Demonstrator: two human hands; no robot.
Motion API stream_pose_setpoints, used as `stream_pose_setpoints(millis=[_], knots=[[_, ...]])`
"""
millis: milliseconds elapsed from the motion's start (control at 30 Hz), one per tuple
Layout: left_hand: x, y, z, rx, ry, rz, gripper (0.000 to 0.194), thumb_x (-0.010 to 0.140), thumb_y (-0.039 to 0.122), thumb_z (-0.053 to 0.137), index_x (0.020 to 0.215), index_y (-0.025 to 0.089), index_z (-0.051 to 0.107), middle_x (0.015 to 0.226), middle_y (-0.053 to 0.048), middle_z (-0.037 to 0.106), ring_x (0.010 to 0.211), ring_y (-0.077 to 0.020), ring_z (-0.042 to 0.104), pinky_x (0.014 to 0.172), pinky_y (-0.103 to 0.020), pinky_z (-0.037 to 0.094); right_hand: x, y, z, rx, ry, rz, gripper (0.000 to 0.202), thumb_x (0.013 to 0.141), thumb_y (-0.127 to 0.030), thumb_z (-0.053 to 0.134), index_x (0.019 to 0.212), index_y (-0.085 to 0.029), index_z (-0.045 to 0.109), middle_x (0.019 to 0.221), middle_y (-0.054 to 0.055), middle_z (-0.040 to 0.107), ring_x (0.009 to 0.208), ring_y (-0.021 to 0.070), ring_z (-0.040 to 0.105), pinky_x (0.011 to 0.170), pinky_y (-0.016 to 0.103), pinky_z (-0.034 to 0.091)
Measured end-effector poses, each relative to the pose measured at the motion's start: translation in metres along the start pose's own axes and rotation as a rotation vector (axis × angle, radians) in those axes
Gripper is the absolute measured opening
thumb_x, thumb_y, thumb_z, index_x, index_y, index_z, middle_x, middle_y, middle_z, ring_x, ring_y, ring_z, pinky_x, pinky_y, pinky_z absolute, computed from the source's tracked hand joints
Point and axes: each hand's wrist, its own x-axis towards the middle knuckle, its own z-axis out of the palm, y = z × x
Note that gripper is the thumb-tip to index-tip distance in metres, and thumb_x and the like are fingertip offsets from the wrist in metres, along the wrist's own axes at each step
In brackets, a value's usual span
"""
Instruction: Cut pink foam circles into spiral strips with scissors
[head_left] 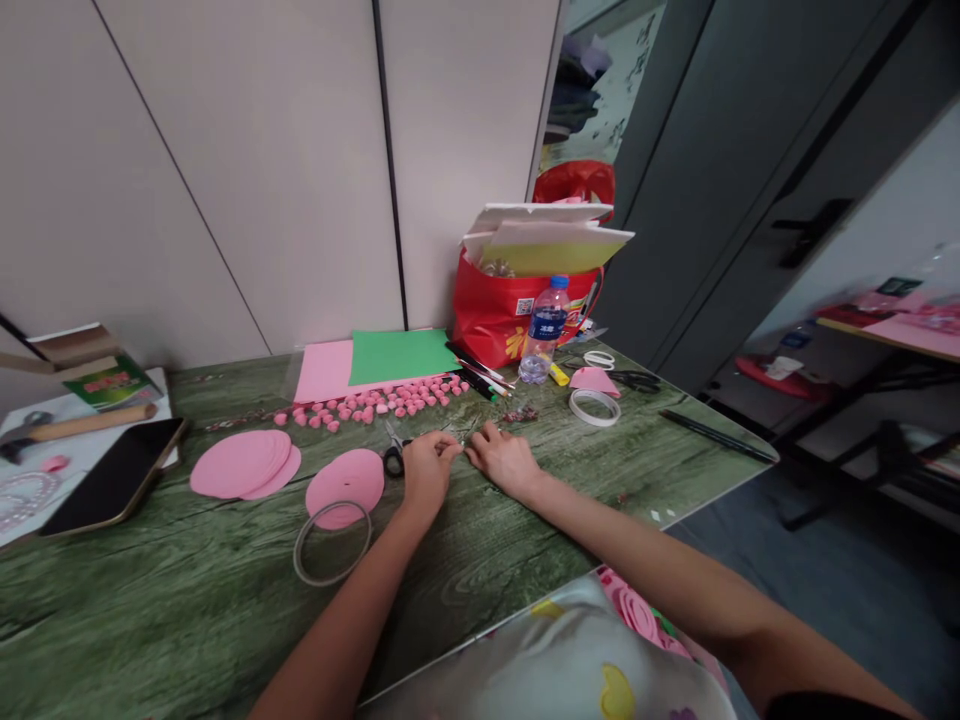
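Note:
My left hand (pixel 427 468) rests on the table with thumb and fingertips pinched together. Whatever is between them is too small to make out. Close to its right, my right hand (pixel 504 460) has its fingers curled down at the tabletop, and anything in them is hidden. Small black-handled scissors (pixel 393 458) lie just left of my left hand. Pink paper circles (pixel 345 480) are stacked beside the scissors, with a tape ring (pixel 298 555) overlapping their near edge. Beyond my hands, many small rolled pink paper flowers (pixel 367 402) lie in a band.
More pink circles (pixel 241 465), a phone (pixel 112 475) and a hammer (pixel 90 422) lie left. Behind are a green sheet (pixel 401 355), a red bag (pixel 484 315) and a water bottle (pixel 545 335). A white tape roll (pixel 595 407) and dark pencils (pixel 716 435) lie right.

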Motion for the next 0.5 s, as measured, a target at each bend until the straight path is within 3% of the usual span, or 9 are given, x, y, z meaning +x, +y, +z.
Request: stream_pose_setpoints(millis=[100,300,367,500], knots=[[-0.005,0.004,-0.001,0.018,0.004,0.008,0.006,0.065,0.013,0.061,0.060,0.014,0.063,0.057,0.000,0.062,0.054,-0.0116,0.055,0.054,-0.022,0.040,-0.001,-0.001,0.002,-0.009,0.061,0.060,0.036,0.088,-0.040,0.025,0.095,-0.018,0.053,0.097,0.013,0.058,0.088,0.0232,0.056,0.062,0.026,0.040],[-0.004,0.002,0.000,-0.028,0.002,0.013,0.006,0.064,0.014,0.060,0.059,0.015,0.063,0.055,0.000,0.061,0.053,-0.0120,0.055,0.054,-0.022,0.040,-0.001,0.002,0.011,0.149,0.045,0.067,0.037,0.087,-0.038,0.031,0.081,-0.014,0.058,0.081,0.013,0.064,0.073,0.0206,0.060,0.061,0.027,0.039],[-0.002,0.004,0.002,-0.086,-0.004,0.012,0.005,0.064,0.013,0.060,0.061,0.015,0.063,0.053,0.001,0.059,0.053,-0.0122,0.055,0.054,-0.022,0.040,0.001,0.007,0.015,0.354,0.106,0.130,0.033,0.084,-0.037,0.039,0.070,-0.014,0.057,0.072,0.011,0.063,0.067,0.0182,0.059,0.058,0.024,0.037],[0.005,0.020,0.009,-0.172,-0.037,0.033,0.003,0.063,0.016,0.062,0.061,0.014,0.061,0.052,0.002,0.058,0.051,-0.0113,0.053,0.052,-0.022,0.040,0.011,0.018,0.015,1.153,0.217,0.514,0.042,0.083,-0.039,0.039,0.048,-0.017,0.037,0.043,-0.001,0.044,0.042,0.0088,0.044,0.040,0.018,0.028]])
